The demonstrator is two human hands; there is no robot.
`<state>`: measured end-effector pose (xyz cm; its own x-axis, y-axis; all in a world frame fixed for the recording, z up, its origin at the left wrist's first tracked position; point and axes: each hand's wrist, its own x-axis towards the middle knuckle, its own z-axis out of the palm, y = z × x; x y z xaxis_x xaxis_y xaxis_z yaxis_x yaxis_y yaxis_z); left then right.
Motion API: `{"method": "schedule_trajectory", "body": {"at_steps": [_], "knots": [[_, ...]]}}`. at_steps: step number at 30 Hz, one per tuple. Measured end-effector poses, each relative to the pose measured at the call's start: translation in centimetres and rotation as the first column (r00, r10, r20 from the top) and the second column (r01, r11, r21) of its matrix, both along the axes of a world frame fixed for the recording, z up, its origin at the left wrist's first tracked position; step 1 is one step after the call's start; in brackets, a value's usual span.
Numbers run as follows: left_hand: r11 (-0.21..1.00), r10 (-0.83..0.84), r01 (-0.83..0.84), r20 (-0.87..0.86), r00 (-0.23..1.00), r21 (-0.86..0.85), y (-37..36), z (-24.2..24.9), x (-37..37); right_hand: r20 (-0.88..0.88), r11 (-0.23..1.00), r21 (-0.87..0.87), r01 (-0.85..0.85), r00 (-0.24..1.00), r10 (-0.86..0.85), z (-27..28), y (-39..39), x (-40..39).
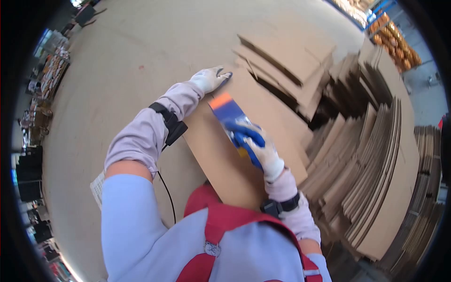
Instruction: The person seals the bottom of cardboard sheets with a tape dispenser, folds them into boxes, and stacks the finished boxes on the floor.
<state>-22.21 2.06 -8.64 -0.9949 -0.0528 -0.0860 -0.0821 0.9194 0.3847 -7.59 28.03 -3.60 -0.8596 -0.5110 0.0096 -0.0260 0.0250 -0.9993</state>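
A large brown cardboard piece (221, 157) lies in front of me, close to my body. My left hand (209, 80), in a white glove with blue-coated fingers, rests at its far left corner with the fingers stretched out and apart. My right hand (258, 149), gloved the same way, is wrapped round a blue tape dispenser (231, 113) with an orange end. The dispenser is held over the middle of the cardboard, its orange end pointing away toward my left hand. It is blurred, and my fingers hide its grip part.
Flat cardboard sheets (277, 61) lie beyond the piece. To the right, many folded cartons (371, 174) stand on edge in rows, close to my right arm. Concrete floor (117, 61) spreads to the left. A black cable (167, 192) hangs below my left forearm.
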Motion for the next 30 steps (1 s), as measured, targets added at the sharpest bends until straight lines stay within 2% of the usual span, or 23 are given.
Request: {"method": "schedule_trajectory", "body": {"at_steps": [2,4,5,6,7,8,10,12,13,14,15,16,17,18,19,20,21,24,25,26,27,29,30], "knots": [[0.995,0.053,-0.035,0.190,0.980,-0.098,3.3,0.9,2.4,-0.150,0.988,0.150,-0.043,0.987,0.066,1.4,2.8,2.3],[0.994,0.085,-0.080,0.069,0.994,-0.068,2.5,-1.2,2.3,-0.111,0.991,-0.007,-0.136,0.985,0.134,-0.4,9.8,7.6],[0.994,0.071,-0.066,0.052,0.996,-0.087,2.6,-1.2,2.4,0.075,0.992,-0.091,-0.091,0.992,0.098,-0.7,13.2,11.6],[0.993,0.055,-0.052,0.031,0.998,-0.110,2.7,-0.9,2.3,0.098,0.994,-0.074,-0.082,0.991,0.089,-0.2,16.6,14.6],[0.994,0.040,-0.035,0.045,0.998,-0.107,2.3,-1.1,2.4,0.228,0.995,0.051,-0.089,0.971,0.075,-0.1,20.6,18.4],[0.990,0.056,-0.052,0.028,0.998,-0.129,2.0,-1.1,2.3,0.253,0.983,0.186,-0.008,0.967,-0.040,-1.5,24.0,23.0],[0.987,0.062,-0.063,-0.008,0.998,-0.150,3.3,-0.3,1.5,0.319,0.970,0.235,0.064,0.937,-0.139,-4.1,28.6,29.0],[0.978,0.114,-0.120,-0.045,0.993,-0.172,4.5,0.5,2.8,0.303,0.943,0.319,0.098,0.932,-0.199,-4.0,27.4,30.0],[0.965,0.113,-0.147,-0.160,0.981,-0.216,5.5,0.2,3.8,0.265,0.925,0.358,0.129,0.936,-0.234,-5.3,26.1,29.0],[0.949,0.112,-0.188,-0.287,0.951,-0.253,6.8,-0.4,4.9,0.174,0.928,0.305,0.215,0.945,-0.277,-6.2,24.2,27.5],[0.935,0.020,-0.086,-0.190,0.982,-0.344,9.9,-0.3,7.8,0.093,0.942,0.260,0.213,0.965,-0.244,-8.2,23.2,26.1],[0.857,-0.331,0.174,-0.259,0.907,-0.484,12.6,-1.1,12.2,0.010,0.937,0.276,0.212,0.975,-0.223,-9.8,22.2,25.0],[0.675,-0.647,0.386,-0.253,0.720,-0.628,15.4,-1.3,17.0,-0.001,0.942,0.256,0.219,0.974,-0.227,-9.5,21.6,24.0],[0.760,-0.639,0.557,-0.231,0.733,-0.334,19.7,1.1,21.8,-0.036,0.944,0.267,0.192,0.981,-0.190,-8.7,21.1,23.1],[0.754,-0.650,0.600,-0.171,0.740,-0.268,22.6,1.8,25.3,-0.065,0.945,0.284,0.162,0.987,-0.150,-8.3,20.8,22.4],[0.743,-0.665,0.641,-0.103,0.740,-0.190,24.1,2.0,27.6,0.014,0.951,0.230,0.208,0.976,-0.216,-8.8,20.4,22.1],[0.736,-0.672,0.650,-0.094,0.735,-0.189,24.4,2.1,27.9,0.069,0.953,0.170,0.251,0.962,-0.266,-9.5,20.3,22.1],[0.755,-0.641,0.601,-0.100,0.761,-0.263,24.8,2.2,27.7,-0.286,0.966,0.191,0.174,0.951,-0.115,-13.2,19.4,19.2],[0.716,-0.698,0.679,-0.131,0.704,-0.162,23.9,2.1,27.3,-0.392,0.958,0.256,0.129,0.920,-0.019,-14.0,18.8,18.2],[0.662,-0.745,0.746,-0.174,0.644,-0.072,22.5,2.2,26.0,0.538,0.979,0.167,0.120,0.821,-0.193,-14.5,18.1,18.6],[0.594,-0.784,0.805,-0.212,0.583,0.017,20.8,2.3,24.7,0.293,0.885,0.464,-0.044,0.950,-0.106,-14.7,17.6,18.6],[0.714,-0.601,0.668,-0.306,0.739,0.211,15.3,3.9,21.3,0.066,0.805,0.563,-0.188,0.981,0.183,-11.5,18.5,19.4],[0.782,-0.367,0.442,-0.247,0.897,0.439,12.1,3.6,18.8,0.081,0.807,0.561,-0.182,0.983,0.166,-9.4,18.4,19.4]]}}
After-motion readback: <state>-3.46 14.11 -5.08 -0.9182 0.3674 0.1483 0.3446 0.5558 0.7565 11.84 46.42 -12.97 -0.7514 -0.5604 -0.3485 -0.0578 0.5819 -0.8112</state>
